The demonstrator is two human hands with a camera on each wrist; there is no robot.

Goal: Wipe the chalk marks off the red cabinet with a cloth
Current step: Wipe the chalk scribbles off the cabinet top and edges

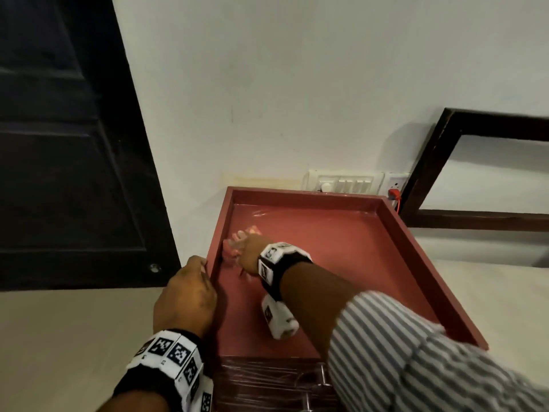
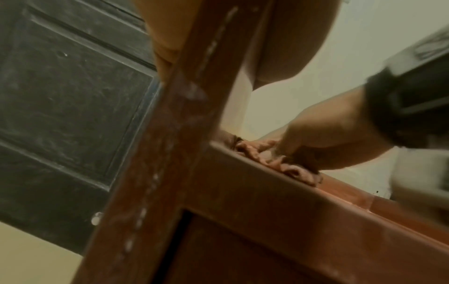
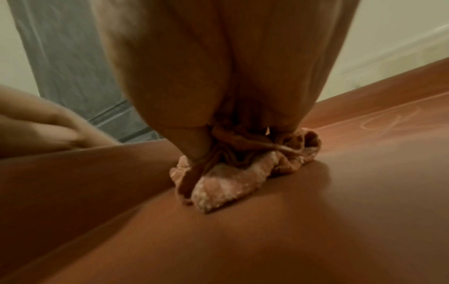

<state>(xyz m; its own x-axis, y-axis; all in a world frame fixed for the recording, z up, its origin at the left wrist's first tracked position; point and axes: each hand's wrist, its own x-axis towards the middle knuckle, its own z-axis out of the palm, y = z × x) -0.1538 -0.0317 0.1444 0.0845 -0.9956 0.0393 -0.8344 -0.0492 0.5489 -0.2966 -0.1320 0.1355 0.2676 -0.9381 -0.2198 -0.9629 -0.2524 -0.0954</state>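
On top of the red cabinet (image 1: 341, 248), the right hand (image 1: 248, 252) is pressing a bunched pink cloth (image 3: 228, 184) near the left rim, fingers (image 3: 192, 146) clenching it from above. Only the right wrist view is showing a faint chalk mark (image 3: 391, 120) beyond the cloth. The left hand (image 1: 185, 295) is gripping the cabinet's left rim.

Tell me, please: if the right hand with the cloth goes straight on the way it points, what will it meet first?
Probably the raised left rim of the red cabinet. The right hand presses the pink cloth close beside that rim, fingers aimed toward it; the exact gap is unclear.
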